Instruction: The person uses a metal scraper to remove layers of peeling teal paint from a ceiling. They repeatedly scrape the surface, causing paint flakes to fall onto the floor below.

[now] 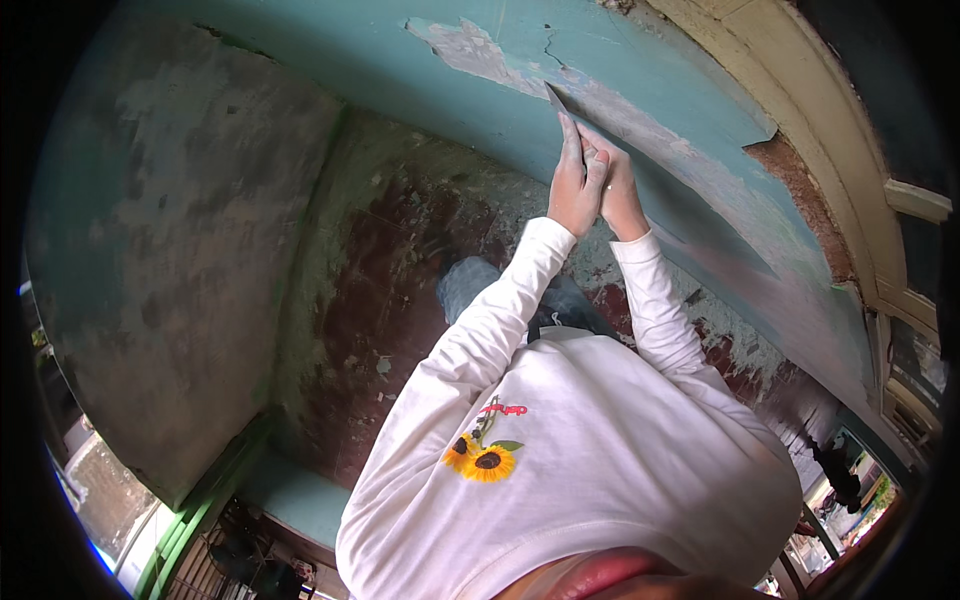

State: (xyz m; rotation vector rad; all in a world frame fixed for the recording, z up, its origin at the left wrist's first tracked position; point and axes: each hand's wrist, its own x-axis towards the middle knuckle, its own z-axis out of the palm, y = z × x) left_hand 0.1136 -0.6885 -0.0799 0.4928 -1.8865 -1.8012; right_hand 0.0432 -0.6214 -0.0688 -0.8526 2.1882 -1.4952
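Observation:
Both my hands are together at the upper middle, gripping a metal scraper (556, 99) whose thin blade points up and left against the painted wall (480, 109). My left hand (577, 187) and my right hand (621, 184) overlap around the tool, so its handle is hidden. White dust covers the fingers. The blade touches or nearly touches the wall beside a long bare patch (622, 112), where the turquoise paint is gone and pale grey and pinkish layers show. A thin crack (553, 49) runs above the blade.
A cream window or door frame (840, 135) borders the wall at right, next to a broken edge of brown masonry (810, 202). Another worn wall (202, 225) stands at left. Paint flakes lie on the dark red floor (360, 315). A green-edged opening (180, 540) is at lower left.

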